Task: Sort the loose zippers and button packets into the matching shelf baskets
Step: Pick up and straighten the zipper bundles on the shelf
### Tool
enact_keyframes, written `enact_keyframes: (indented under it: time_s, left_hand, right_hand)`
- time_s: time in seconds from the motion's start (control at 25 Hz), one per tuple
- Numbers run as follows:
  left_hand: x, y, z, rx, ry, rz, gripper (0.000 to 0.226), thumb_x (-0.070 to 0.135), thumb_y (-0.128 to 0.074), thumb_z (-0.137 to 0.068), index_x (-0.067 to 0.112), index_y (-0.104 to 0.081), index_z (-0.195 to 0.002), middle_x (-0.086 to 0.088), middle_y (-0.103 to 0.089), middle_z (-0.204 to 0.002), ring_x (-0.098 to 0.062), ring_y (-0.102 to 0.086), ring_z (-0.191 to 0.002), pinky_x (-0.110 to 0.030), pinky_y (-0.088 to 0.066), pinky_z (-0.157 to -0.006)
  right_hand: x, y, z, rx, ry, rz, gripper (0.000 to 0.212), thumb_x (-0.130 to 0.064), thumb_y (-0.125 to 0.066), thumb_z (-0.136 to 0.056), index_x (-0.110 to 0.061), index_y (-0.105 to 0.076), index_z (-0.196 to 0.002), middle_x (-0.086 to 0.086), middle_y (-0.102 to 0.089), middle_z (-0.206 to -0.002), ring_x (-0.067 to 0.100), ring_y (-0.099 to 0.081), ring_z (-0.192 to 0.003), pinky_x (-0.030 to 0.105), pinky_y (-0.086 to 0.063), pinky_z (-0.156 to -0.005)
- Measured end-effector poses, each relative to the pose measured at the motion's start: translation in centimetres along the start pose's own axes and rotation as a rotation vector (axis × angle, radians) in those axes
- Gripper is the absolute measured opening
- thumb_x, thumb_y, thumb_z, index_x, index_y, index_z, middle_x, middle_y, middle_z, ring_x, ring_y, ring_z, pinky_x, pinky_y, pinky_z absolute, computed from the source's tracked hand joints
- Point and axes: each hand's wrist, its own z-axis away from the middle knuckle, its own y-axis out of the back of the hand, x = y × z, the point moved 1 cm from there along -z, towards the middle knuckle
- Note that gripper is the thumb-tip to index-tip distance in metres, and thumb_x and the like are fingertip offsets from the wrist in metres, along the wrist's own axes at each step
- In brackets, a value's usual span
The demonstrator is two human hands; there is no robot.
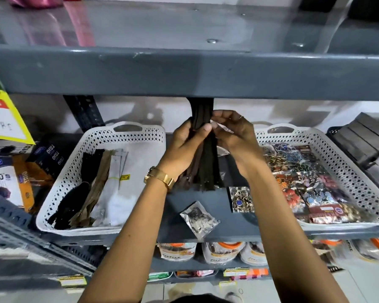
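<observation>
Nearest me on the shelf [179,228] lie a silvery button packet [199,218] and a gold one [241,199]. Beyond, my left hand [184,147] has its grip closed round a dark zipper bundle [202,149], right hand [234,134] pinching its top, between the zipper basket [127,136] and button basket [341,154].

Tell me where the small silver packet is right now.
In the head view, the silver packet lies loose on the grey shelf, low and central between the two white baskets, just below-left of the gold button packet.
</observation>
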Motion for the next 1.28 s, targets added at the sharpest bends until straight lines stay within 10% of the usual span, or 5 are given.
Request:
enact_keyframes:
  time_s: [0.12, 0.32, 0.68, 1.04, 1.28]
  left_hand:
    - [0.3, 2.4, -0.1, 0.098, -0.025, -0.100, 0.013, 0.016, -0.061, -0.090, 0.026, -0.066, -0.095, 0.005, -0.068, -0.087, -0.005, -0.064, -0.081, -0.024, -0.053, -0.078]
    - [0.5, 6.0, 0.4, 0.306, 0.076, 0.008, 0.011, 0.015, -0.066, -0.086, 0.025, -0.069, -0.089, -0.006, -0.071, -0.097, -0.015, -0.066, -0.090, -0.035, -0.054, -0.087]
    - [0.3, 7.1, 1.3, 0.380, 0.166, 0.103, 0.013, 0.023, -0.067, -0.085, 0.024, -0.071, -0.098, -0.011, -0.073, -0.108, -0.021, -0.069, -0.098, -0.034, -0.055, -0.085]
    - [-0.9, 4.8, 2.1, 0.341, 0.323, 0.113, 0.018, 0.018, -0.064, -0.087, 0.014, -0.070, -0.103, -0.016, -0.072, -0.110, -0.027, -0.068, -0.101, -0.039, -0.054, -0.091]
    - [-2.0, 3.4, 2.2, 0.255, 0.370, 0.050, 0.022, 0.024, -0.065, -0.086, 0.015, -0.069, -0.106, -0.015, -0.072, -0.111, -0.026, -0.066, -0.107, -0.044, -0.050, -0.100]
  right_hand:
    - [3.7, -0.4, 2.5, 0.073, 0.163, 0.579, 0.030, -0.019, -0.052, -0.096, -0.014, -0.060, -0.125, 0.010, -0.054, -0.138, 0.025, -0.051, -0.126, 0.023, -0.046, -0.101]
    - [13.5, -2.0, 8.5, -0.314, 0.142, 1.391, 0.058, -0.050, -0.023, -0.098, -0.033, -0.010, -0.152, 0.001, 0.014, -0.161, 0.033, 0.015, -0.148, 0.052, -0.005, -0.122]
    - [16.6, -4.0, 1.3, -0.490, 0.177, 1.659, 0.061, -0.053, -0.018, -0.095, -0.030, -0.017, -0.151, 0.004, 0.008, -0.163, 0.034, 0.021, -0.146, 0.063, 0.009, -0.116]
    - [16.6, 0.0, -4.7, -0.260, -0.139, 1.620, 0.064, -0.066, -0.025, -0.089, -0.028, -0.049, -0.134, 0.010, -0.003, -0.163, 0.052, 0.008, -0.143, 0.076, 0.004, -0.106]
    - [17.0, 3.7, -1.4, -0.090, -0.198, 1.527, 0.065, -0.070, -0.026, -0.087, -0.039, -0.031, -0.144, 0.002, -0.015, -0.162, 0.042, -0.003, -0.147, 0.070, -0.005, -0.111]
